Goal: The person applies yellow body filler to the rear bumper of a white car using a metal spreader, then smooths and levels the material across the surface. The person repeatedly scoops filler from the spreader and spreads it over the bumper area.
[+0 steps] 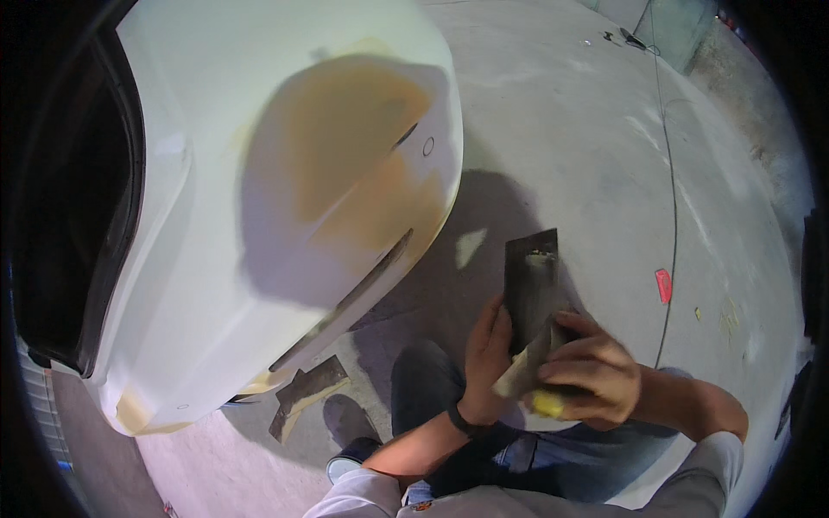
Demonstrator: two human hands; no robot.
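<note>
My left hand (489, 358), with a dark band at its wrist, closes on the lower end of a dark, flat rectangular sheet (531, 289) with pale smudges near its top. My right hand (596, 373) is closed on a greyish-beige curled strip (524, 367), which crosses in front of the sheet's lower end. A small yellow piece (547, 403) shows under the right fingers; its kind is mostly hidden. To the left stands a white car body (207, 250), apart from both hands. Tan, sanded-looking filler (345, 129) covers part of its rounded corner.
A torn dark sheet (315, 384) with a cream edge lies on the concrete floor (579, 129) beside my foot. Near that foot is a round can (344, 469). Rightward are a red piece (663, 286) and a long dark cable (674, 216).
</note>
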